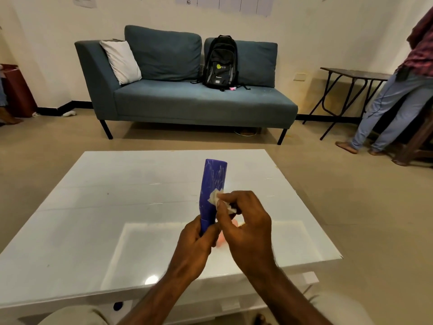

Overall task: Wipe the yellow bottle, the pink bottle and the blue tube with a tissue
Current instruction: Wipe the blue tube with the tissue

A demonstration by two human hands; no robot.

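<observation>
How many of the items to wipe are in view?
2: the blue tube in the left hand, and a pink shape, likely the pink bottle, behind the right hand. The yellow bottle may be hidden.

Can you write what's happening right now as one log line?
step: wiping tube | left hand: holds tube's lower end | right hand: pinches tissue against tube
</observation>
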